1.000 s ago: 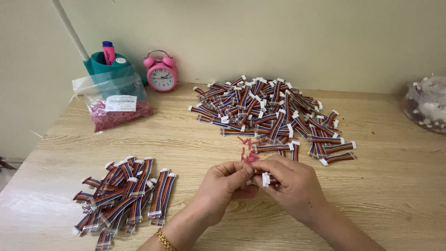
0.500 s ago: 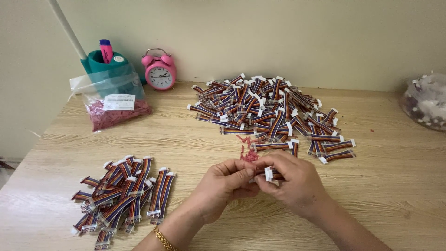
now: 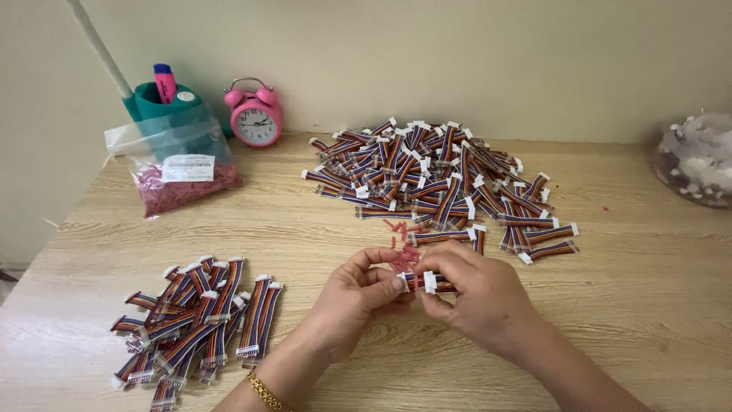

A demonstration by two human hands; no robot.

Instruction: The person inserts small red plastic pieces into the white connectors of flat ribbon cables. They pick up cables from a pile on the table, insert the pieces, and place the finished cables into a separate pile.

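near edge: small heap of ribbon cables (image 3: 194, 320) on worktop (image 3: 625, 305), left of l forearm w/ gold bracelet (image 3: 267, 394). centre: left hand (image 3: 354, 297) + right hand (image 3: 476, 294) pinching 1 short rainbow cable (image 3: 419, 282) betw fingertips, white connector ends showing, held just above worktop. behind hands: loose red bits (image 3: 404, 236), then big cable pile (image 3: 442, 179). far left: bag of red bits (image 3: 179, 175), teal holder (image 3: 164, 107), pink alarm clock (image 3: 256, 114). far right: clear bag, white parts (image 3: 698, 160).
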